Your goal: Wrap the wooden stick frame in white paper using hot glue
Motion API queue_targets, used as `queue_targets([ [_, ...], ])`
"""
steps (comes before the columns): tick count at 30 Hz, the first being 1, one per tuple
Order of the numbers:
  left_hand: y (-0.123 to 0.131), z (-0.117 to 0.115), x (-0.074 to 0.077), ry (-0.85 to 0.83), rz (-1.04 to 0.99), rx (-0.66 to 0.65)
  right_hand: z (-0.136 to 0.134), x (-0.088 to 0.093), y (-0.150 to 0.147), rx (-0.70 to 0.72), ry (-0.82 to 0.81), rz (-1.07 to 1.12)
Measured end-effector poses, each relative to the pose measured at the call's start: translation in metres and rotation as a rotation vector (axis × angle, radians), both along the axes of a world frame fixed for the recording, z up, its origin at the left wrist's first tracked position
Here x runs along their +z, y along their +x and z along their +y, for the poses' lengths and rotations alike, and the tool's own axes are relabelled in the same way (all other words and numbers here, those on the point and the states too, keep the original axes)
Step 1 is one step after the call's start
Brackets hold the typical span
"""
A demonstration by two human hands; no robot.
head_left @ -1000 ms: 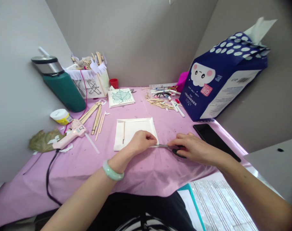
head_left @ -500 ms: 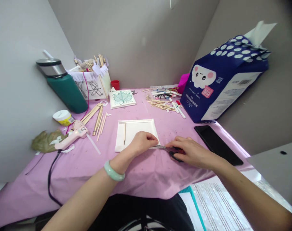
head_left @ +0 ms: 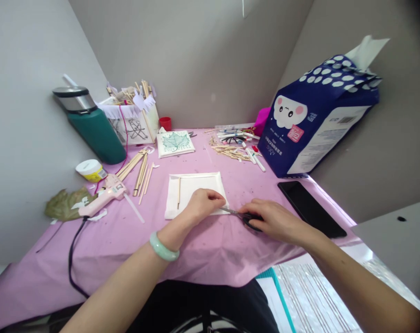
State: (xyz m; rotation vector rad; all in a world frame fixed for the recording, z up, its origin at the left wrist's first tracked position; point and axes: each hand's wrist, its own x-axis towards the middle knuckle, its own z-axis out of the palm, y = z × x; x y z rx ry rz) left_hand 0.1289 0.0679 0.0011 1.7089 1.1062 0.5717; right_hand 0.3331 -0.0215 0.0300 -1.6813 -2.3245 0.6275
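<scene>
My right hand (head_left: 267, 217) grips black-handled scissors (head_left: 250, 222), their metal blades pointing left over the near right corner of a white canvas frame (head_left: 170, 196). My left hand (head_left: 206, 203), a pale green bangle on its wrist, is above the frame with its thumb and fingers pinched at the blade tips. What sits in that pinch is too small to make out. The frame lies with its raised border up, and my left hand hides part of it. A thin wooden stick (head_left: 179, 192) rests inside at its left side.
On the left are a pink glue gun (head_left: 104, 200) with a black cord, bundled sticks (head_left: 140, 173), a tub (head_left: 91, 170) and a green bottle (head_left: 99, 132). A leaf-patterned canvas (head_left: 176, 142) lies behind. On the right stand a blue tissue pack (head_left: 307, 115) and a phone (head_left: 310, 208).
The scissor handles have drawn closer together and the blades now look closed. My left hand stays pinched near the frame's corner, shifted very slightly left.
</scene>
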Motion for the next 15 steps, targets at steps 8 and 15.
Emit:
queue_targets([
  [8,0.003,-0.001,0.003,-0.214,-0.136,0.15,0.025,-0.005,0.025,-0.224,0.231,-0.317],
  [15,-0.019,-0.013,0.02,0.093,-0.036,0.041,0.01,-0.007,-0.028,-0.157,0.362,-0.09],
])
